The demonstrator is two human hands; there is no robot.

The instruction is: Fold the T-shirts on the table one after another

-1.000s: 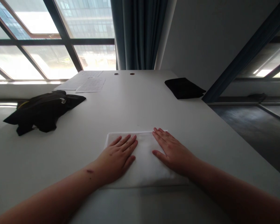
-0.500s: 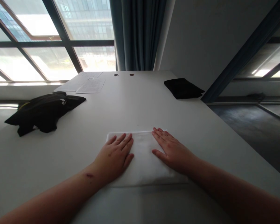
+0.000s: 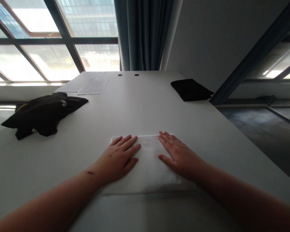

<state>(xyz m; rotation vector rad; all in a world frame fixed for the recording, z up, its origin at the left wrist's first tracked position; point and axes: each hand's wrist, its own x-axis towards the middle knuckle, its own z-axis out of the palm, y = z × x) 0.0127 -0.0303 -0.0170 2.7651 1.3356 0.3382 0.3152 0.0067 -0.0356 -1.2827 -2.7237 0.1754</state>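
A folded white cloth [image 3: 148, 170] lies flat on the white table in front of me, its far edge straight and its near edge slightly raised. My left hand [image 3: 120, 158] rests palm down on its left side, fingers spread. On the right side of the cloth lies my right hand [image 3: 177, 154], flat, with the thumb held apart from the fingers. Both hands are open and grip nothing. They cover the left and right edges of the cloth in part.
On the left of the table [image 3: 135, 109] lies a crumpled black garment [image 3: 44, 112] with a small white logo. Printed paper sheets [image 3: 94, 86] are at the far left. A folded black cloth [image 3: 192, 89] sits near the right edge. Behind the table hangs a blue curtain [image 3: 142, 35].
My left hand has shifted slightly up and its fingers have spread wider over the cloth. The right hand stays in place. The view has tilted down a little.
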